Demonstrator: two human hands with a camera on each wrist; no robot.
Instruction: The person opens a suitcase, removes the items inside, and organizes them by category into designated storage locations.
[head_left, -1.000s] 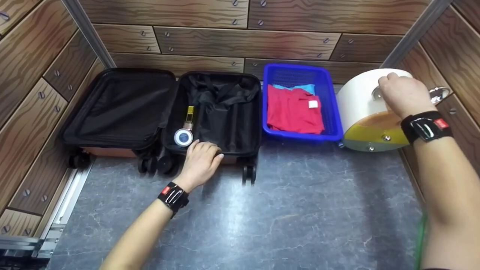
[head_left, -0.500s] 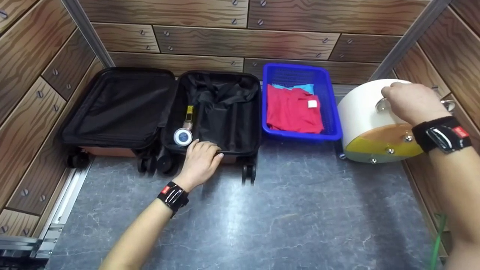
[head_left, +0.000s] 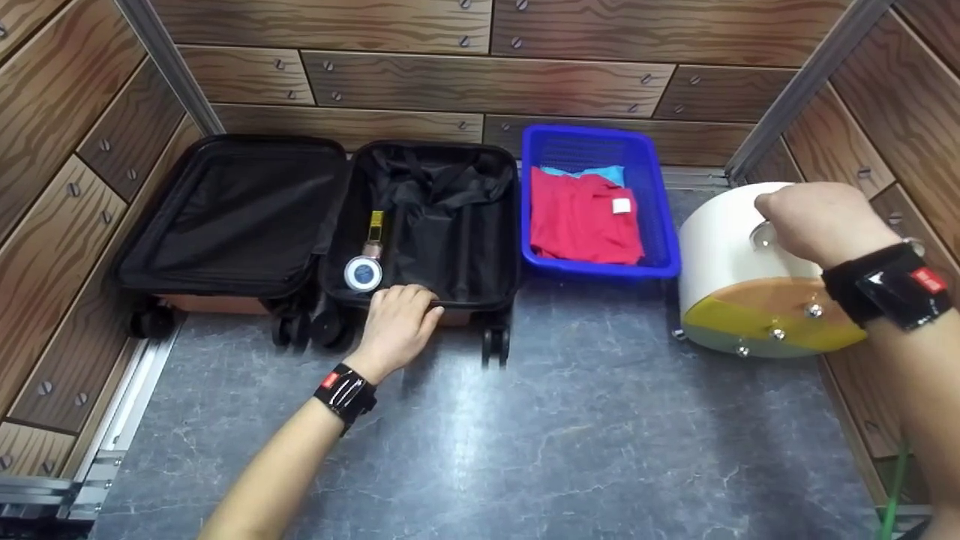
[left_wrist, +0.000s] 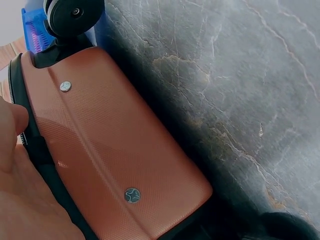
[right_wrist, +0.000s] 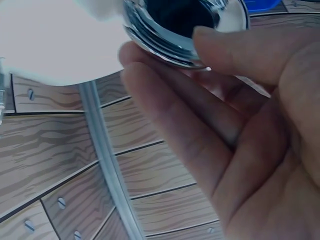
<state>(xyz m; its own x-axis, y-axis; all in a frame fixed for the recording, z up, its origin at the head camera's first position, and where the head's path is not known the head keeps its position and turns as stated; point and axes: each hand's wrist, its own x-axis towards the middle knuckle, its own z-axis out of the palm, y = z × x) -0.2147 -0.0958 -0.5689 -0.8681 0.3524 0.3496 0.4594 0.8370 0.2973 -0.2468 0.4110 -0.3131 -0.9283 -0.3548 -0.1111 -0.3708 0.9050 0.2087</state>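
Note:
My left hand (head_left: 396, 326) lies over the front rim of an opened black-lined suitcase (head_left: 491, 225), fingers over the inner side and thumb outside. In the left wrist view, the thumb touches the zipped edge of its copper-coloured shell (left_wrist: 110, 140). Inside lies a medal-like item (head_left: 364, 273), a round white-and-blue disc with a yellow-and-black strip. On the right, my right hand (head_left: 817, 217) grips a round chrome fitting (right_wrist: 185, 45) on a white drum-shaped body (head_left: 720, 251). Its face has orange, yellow and grey-green sections with chrome knobs. The lower part of the fitting is behind my fingers.
A blue plastic basket (head_left: 662, 195) holding a red garment (head_left: 581, 217) and a light-blue cloth (head_left: 611, 175) stands between suitcase and drum. The suitcase's other half (head_left: 232, 217) lies at left. Wood-patterned walls (head_left: 405, 79) enclose the grey marbled floor (head_left: 585, 420).
My right hand has brought the drum-shaped body nearer to me, down in the head view and away from the back wall. My left hand stays on the suitcase rim.

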